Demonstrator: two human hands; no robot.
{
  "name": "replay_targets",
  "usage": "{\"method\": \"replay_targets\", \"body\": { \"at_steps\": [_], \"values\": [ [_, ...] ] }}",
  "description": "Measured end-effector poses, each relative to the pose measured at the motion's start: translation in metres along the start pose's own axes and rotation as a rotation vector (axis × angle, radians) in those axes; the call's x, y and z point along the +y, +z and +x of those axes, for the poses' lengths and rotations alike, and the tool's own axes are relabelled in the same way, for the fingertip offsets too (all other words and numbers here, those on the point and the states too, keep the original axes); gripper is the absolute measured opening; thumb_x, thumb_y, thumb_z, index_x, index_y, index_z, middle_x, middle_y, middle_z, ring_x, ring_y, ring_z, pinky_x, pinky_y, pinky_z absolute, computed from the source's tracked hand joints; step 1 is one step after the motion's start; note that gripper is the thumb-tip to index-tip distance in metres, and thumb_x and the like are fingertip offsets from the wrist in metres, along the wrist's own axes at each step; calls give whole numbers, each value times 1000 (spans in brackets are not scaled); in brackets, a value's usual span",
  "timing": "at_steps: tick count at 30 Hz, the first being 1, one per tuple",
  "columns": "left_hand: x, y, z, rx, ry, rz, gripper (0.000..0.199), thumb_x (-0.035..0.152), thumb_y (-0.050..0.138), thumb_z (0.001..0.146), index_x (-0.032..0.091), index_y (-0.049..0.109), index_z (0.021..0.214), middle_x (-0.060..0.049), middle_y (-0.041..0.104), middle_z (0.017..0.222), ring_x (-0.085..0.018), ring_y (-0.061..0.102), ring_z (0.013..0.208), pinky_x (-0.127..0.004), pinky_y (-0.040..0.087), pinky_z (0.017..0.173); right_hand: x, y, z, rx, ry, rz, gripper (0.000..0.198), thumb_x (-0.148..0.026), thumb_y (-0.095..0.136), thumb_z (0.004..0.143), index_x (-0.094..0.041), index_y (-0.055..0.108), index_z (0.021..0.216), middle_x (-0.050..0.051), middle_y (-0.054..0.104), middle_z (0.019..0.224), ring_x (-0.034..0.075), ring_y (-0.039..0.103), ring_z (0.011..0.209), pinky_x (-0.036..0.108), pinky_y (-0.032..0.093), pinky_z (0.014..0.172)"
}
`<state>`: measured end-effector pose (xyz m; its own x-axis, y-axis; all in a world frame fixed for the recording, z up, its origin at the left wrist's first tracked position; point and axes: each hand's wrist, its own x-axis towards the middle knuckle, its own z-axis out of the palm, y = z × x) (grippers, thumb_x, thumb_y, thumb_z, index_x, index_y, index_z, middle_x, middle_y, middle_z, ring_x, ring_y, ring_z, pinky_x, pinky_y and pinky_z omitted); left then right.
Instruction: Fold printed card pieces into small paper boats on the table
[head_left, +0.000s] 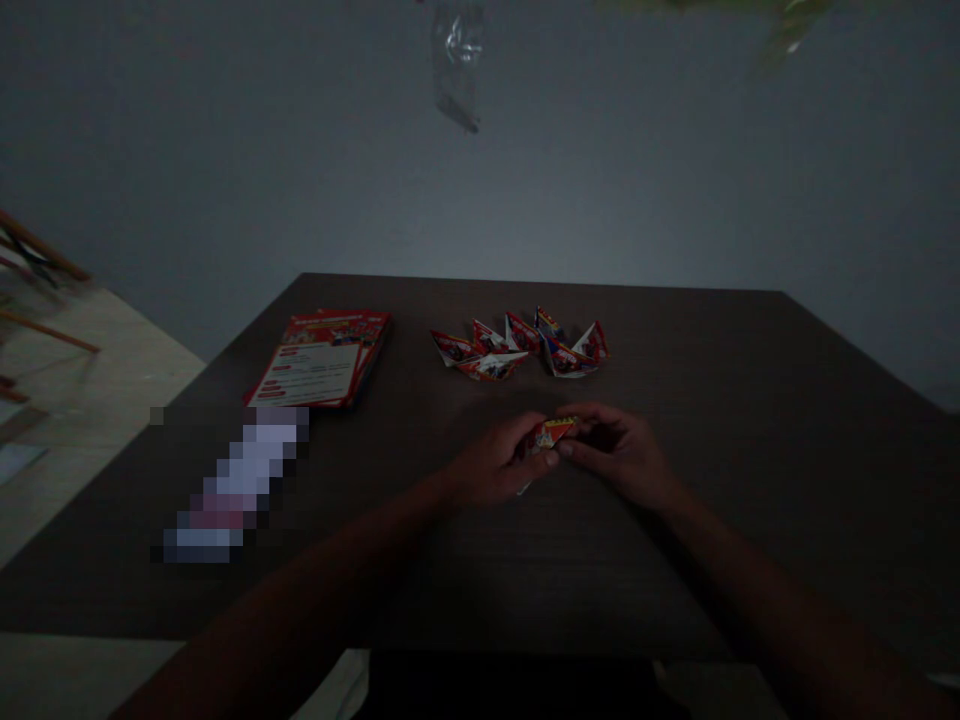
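Between my two hands is a small piece of folded paper [553, 433], printed in red and yellow, held above the dark table. My left hand [501, 458] is closed around its left side, with the thumb along the near edge. The fingertips of my right hand [619, 450] pinch its right corner. Part of the paper is hidden by my left fingers. Beyond my hands, folded paper boats [491, 362] in red, white and blue stand close together, some touching.
A stack of red printed sheets [319, 360] lies at the back left of the table [712, 370]. Nearer on the left is a pale, pixelated object [240, 485]. A grey wall [637, 180] rises behind, with a clear plastic bag [456, 60] against it. Wooden legs show at far left.
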<state>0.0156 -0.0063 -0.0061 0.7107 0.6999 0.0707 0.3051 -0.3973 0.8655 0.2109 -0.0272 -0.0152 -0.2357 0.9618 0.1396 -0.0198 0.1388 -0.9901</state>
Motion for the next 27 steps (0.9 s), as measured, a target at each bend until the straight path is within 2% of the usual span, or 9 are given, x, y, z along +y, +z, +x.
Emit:
{"method": "replay_targets", "body": {
  "at_steps": [4, 7, 10, 14, 17, 22, 27],
  "values": [
    [-1, 1, 1, 35, -7, 20, 30, 43, 43, 89, 15, 49, 99, 2, 45, 73, -10, 42, 64, -22, 32, 57, 2, 2, -1, 65, -104, -38, 36, -25, 73, 72, -24, 52, 101, -1, 61, 81, 12, 60, 72, 25, 51, 66],
    [-1, 2, 2, 77, -29, 59, 30, 42, 41, 89, 15, 50, 97, 2, 47, 73, -10, 43, 65, -23, 33, 58, 2, 2, -2, 93, -205, -193, 21, -21, 67, 77, -24, 52, 91, -1, 58, 80, 11, 57, 72, 25, 49, 68],
    [-2, 3, 2, 116, -35, 76, 32, 43, 40, 90, 16, 50, 103, 0, 53, 81, -12, 49, 72, -24, 36, 64, -2, 1, -2, 30, -316, -444, 5, -16, 58, 82, -21, 59, 84, 2, 59, 80, 13, 57, 75, 26, 47, 69],
    [-3, 5, 2, 152, -26, 72, 32, 43, 40, 90, 17, 51, 106, -1, 56, 85, -14, 52, 76, -26, 39, 69, -7, 3, 0, -53, -438, -579, 15, -11, 51, 84, -19, 62, 91, 6, 62, 88, 15, 59, 78, 27, 47, 69],
    [-3, 6, 2, 148, -24, 65, 33, 43, 39, 91, 16, 52, 106, -1, 56, 83, -14, 52, 75, -26, 39, 68, -9, 6, 0, -142, -435, -616, 17, -9, 47, 84, -18, 61, 90, 7, 62, 89, 15, 58, 79, 27, 46, 69],
    [0, 8, 4, 179, -32, 51, 31, 39, 34, 93, 16, 53, 101, -2, 58, 88, -14, 54, 81, -26, 40, 72, -6, 9, -3, -307, -344, -779, 10, -10, 50, 77, -17, 55, 81, 3, 58, 74, 14, 53, 66, 26, 42, 62],
    [0, 5, 5, 198, -66, 11, 29, 33, 32, 93, 16, 55, 102, -2, 59, 87, -14, 55, 81, -25, 41, 72, -2, 7, -3, -283, -315, -804, 10, -11, 53, 72, -19, 51, 77, 1, 56, 72, 14, 53, 66, 25, 40, 62]
  ]
}}
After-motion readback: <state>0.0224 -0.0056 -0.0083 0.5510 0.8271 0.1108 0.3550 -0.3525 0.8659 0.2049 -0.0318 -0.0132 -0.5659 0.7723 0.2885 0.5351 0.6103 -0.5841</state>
